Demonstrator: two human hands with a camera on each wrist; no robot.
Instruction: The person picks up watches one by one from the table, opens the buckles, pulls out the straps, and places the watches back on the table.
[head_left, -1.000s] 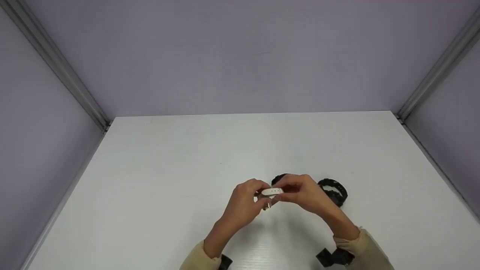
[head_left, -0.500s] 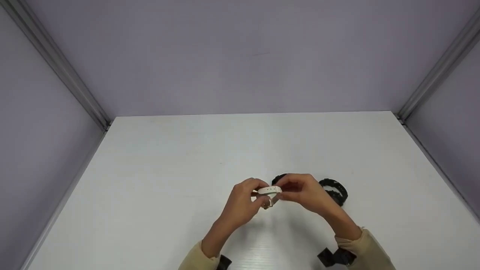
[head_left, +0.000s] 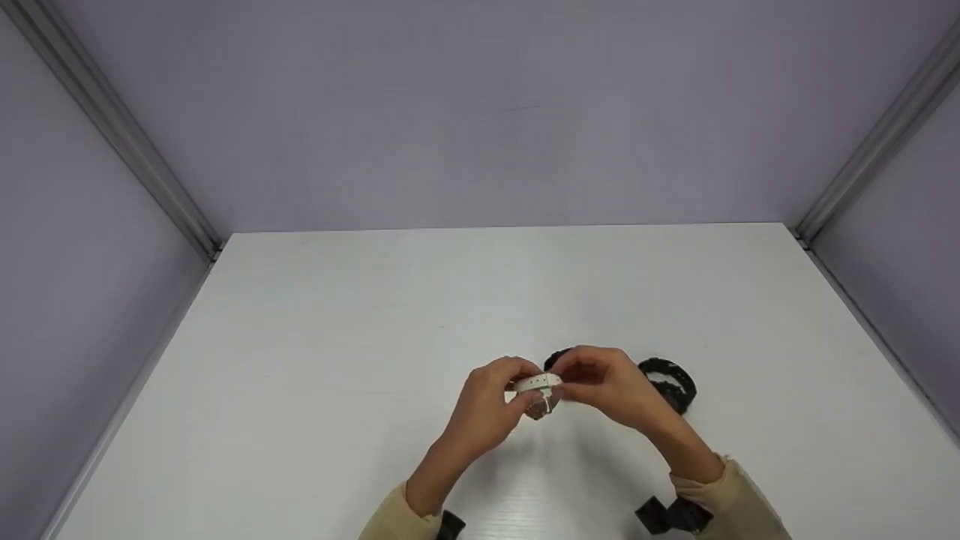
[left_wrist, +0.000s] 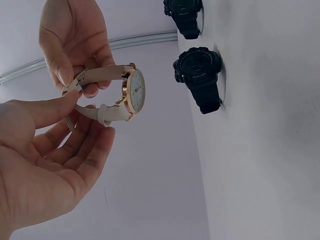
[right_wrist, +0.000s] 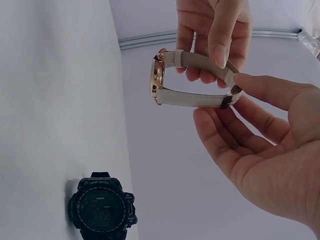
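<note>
I hold a beige-strapped watch (head_left: 538, 384) with a gold-rimmed white face (left_wrist: 135, 91) above the white table (head_left: 337, 337). My left hand (head_left: 517, 390) pinches the buckle end, thumb on top and fingers under the strap (left_wrist: 107, 114). My right hand (head_left: 574, 379) pinches the strap from the other side, its thumb at the strap's end (right_wrist: 231, 92). The strap forms a loop between both hands (right_wrist: 200, 80). Just beyond the hands, two black digital watches stand on the table: one (head_left: 667, 382) to the right, the other (head_left: 559, 356) partly hidden behind my right hand.
Purple walls with grey metal rails (head_left: 112, 127) close the table in at the back and on both sides. The black watches (left_wrist: 200, 75) (right_wrist: 102, 210) stand close behind the hands. Beige sleeves and black wrist mounts (head_left: 671, 514) show at the bottom edge.
The hands stay almost where they were. The visible strap end has slid a little to the left, and the watch face hangs slightly lower between the hands.
</note>
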